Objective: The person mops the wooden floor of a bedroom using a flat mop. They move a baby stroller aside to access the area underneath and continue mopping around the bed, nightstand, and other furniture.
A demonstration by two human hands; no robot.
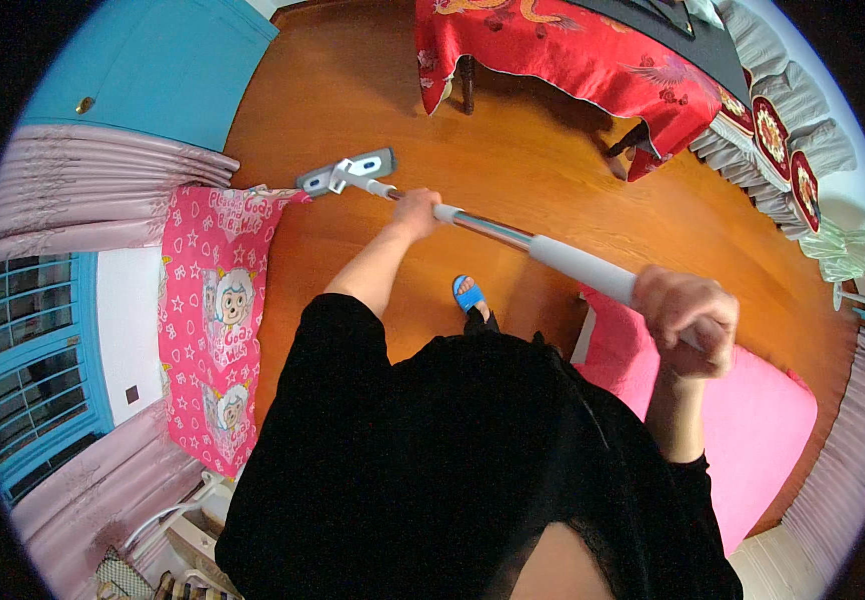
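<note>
A flat mop with a long silver and white pole [492, 232] slants across in front of me. My left hand [417, 214] is closed around the pole's lower part, not far above the mop head. Near the top end, my right hand [687, 319] grips the pole just past its thick white sleeve [582, 268]. The grey rectangular mop head [347, 172] lies at the far left, on or just over the brown wood floor [402, 112], beside the pink cartoon-printed cover [230, 300]. What lies under the mop head is hidden.
A table with a red embroidered cloth [552, 60] stands ahead, its dark legs showing. At my right is a pink-covered piece of furniture [755, 435]. A blue door [155, 67], mauve curtains [87, 187] and a barred window [35, 360] line the left. My foot wears a blue slipper [468, 294].
</note>
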